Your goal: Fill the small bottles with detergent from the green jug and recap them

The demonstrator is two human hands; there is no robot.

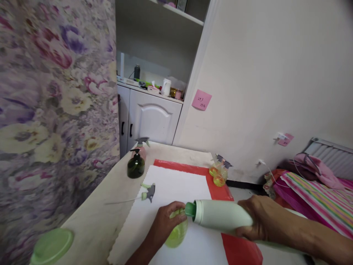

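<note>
My left hand (168,222) is closed around the neck of a small clear yellow-green bottle (175,237), which stands on white paper and has no top on. My right hand (257,217) grips a large pale green bottle (220,213), tilted almost flat. Its green pouring spout (190,209) is at the mouth of the small bottle; whether liquid is flowing I cannot tell. A grey and green spray trigger head (149,192) with a long dip tube lies to the left of my left hand. Near the lower left corner is a light green lid (52,246).
A dark green pump bottle (136,166) stands at the table's left edge, before a pink spray bottle (141,150). Several small yellow bottles (219,179) stand at the right on a red sheet (190,167). Floral curtain (57,110) hangs left; a bed (317,195) is right.
</note>
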